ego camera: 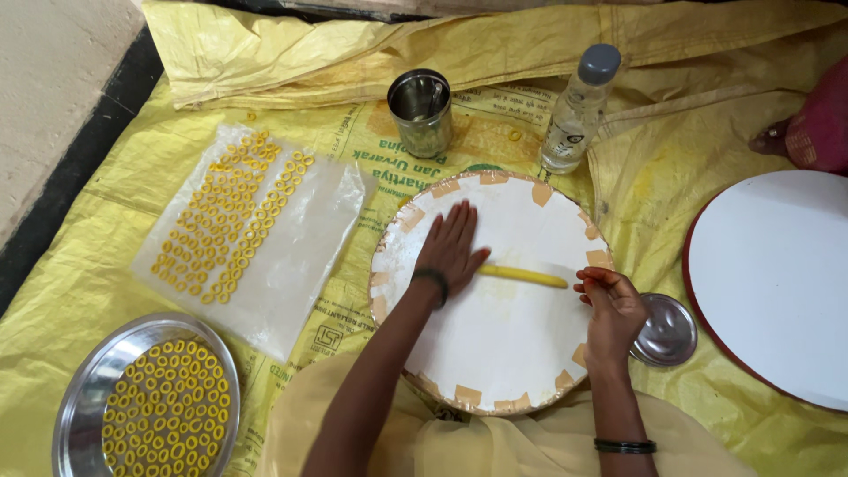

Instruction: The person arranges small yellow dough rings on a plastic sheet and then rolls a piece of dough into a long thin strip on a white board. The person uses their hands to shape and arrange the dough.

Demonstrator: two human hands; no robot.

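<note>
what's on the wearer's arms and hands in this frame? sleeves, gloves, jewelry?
No gloves and no sleeves: both forearms are bare. The left hand has a thin dark band around its wrist. The right hand has dark bangles further up the forearm, near the bottom edge of the frame. No rings can be made out.

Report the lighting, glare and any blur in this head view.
Head view: soft, even light with only faint shadows; the white round board is bright but not blown out; mild glints on the steel cup and steel plate; the left hand is slightly motion-blurred; the yellow dough strip and right hand look sharp.
</note>
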